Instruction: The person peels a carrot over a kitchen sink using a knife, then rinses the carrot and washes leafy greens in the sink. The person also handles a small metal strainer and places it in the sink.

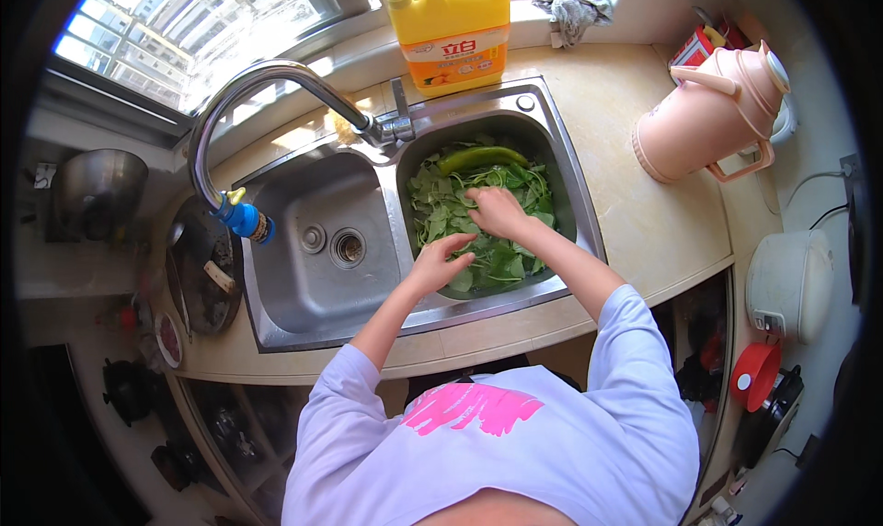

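Observation:
A heap of leafy greens (510,259) fills the right basin of the steel sink. Across the far side of the heap lies a long green gourd-like vegetable (483,159). My left hand (441,263) is over the near left part of the leaves, thumb and fingers apart, with nothing visible in it. Farther in, my right hand (498,212) has its fingers bent down into the middle of the greens and closed on some of them. Leaves partly hide its fingertips.
The left basin (313,296) has a drain. A chrome faucet (285,68) with a blue nozzle arches over it. Behind stands a yellow detergent jug (451,29); at right, a pink thermos jug (704,117). A dark wok (204,278) sits at left.

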A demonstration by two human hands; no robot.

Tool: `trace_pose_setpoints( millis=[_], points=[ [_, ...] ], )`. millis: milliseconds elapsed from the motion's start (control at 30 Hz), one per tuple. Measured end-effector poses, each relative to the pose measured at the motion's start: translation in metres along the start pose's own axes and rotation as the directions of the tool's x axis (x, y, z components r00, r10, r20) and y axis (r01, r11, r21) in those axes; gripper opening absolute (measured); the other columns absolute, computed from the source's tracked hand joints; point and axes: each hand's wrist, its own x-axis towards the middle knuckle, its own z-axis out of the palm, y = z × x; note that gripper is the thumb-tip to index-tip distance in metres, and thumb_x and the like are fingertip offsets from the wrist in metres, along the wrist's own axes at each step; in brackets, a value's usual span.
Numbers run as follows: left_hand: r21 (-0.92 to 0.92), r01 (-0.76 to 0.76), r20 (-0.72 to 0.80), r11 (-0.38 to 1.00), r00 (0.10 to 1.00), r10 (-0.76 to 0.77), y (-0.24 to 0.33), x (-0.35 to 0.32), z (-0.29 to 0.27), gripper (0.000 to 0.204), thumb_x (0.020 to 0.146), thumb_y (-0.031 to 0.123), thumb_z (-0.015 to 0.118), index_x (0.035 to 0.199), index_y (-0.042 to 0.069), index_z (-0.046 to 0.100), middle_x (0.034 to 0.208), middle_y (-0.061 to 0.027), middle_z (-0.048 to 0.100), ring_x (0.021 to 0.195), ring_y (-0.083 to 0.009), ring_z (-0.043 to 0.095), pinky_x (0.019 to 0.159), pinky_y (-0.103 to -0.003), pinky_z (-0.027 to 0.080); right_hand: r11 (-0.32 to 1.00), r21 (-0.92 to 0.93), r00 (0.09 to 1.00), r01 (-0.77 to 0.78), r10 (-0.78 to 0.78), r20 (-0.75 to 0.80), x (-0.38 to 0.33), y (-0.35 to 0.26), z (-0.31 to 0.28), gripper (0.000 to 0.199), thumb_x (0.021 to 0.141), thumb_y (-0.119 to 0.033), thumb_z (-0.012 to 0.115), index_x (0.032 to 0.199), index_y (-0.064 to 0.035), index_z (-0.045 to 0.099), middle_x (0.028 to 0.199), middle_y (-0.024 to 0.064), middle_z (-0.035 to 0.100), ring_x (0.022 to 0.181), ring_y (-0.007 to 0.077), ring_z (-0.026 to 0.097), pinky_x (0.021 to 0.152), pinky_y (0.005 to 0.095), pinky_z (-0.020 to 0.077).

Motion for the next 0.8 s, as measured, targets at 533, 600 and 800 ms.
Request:
trace_pose_setpoints(
  millis=[533,600,800],
  points=[
    [-0.829,-0.078,-0.347,0.553,0.848,-0.401,-0.045,-0.115,-0.115,0.033,0.089,0.013,0.055,0.119,0.002,0.052,0.112,-0.0131,0.059,0.103,-0.0215,0.058,0.089,-0.034,0.048,0.817,-0.535,0.865,-0.213,-0.098,-0.493,0.153,-0.096,-0.038,0.04,0.079,-0.013,0.053,0.119,-0.0098,0.05,0.111,0.0056,0.055,0.099,0.0259,0.053,0.078,0.0415,0.0426],
    [-0.87,-0.168,-0.39,0.464,0.81,-0.438,-0.057,-0.121,-0.125,0.031,0.088,0.011,0.056,0.117,0.002,0.051,0.112,-0.014,0.058,0.103,-0.023,0.058,0.089,-0.035,0.048,0.927,-0.364,0.763,-0.093,-0.169,-0.624,0.14,-0.109,-0.018,0.028,0.076,-0.011,0.055,0.104,-0.0075,0.055,0.1,0.0095,0.056,0.094,0.0279,0.054,0.074,0.0392,0.0441],
    [-0.896,-0.428,-0.42,0.12,0.729,-0.541,-0.091,-0.097,-0.153,0.019,0.086,0.011,0.057,0.105,0.009,0.053,0.106,-0.0094,0.058,0.101,-0.0247,0.056,0.087,-0.038,0.049,0.077,0.933,0.936,-0.35,0.076,0.345,0.098,-0.222,0.102,0.021,0.081,-0.018,0.062,0.09,0.0013,0.059,0.08,0.0112,0.063,0.068,0.0256,0.061,0.066,0.0387,0.0516]
  ],
)
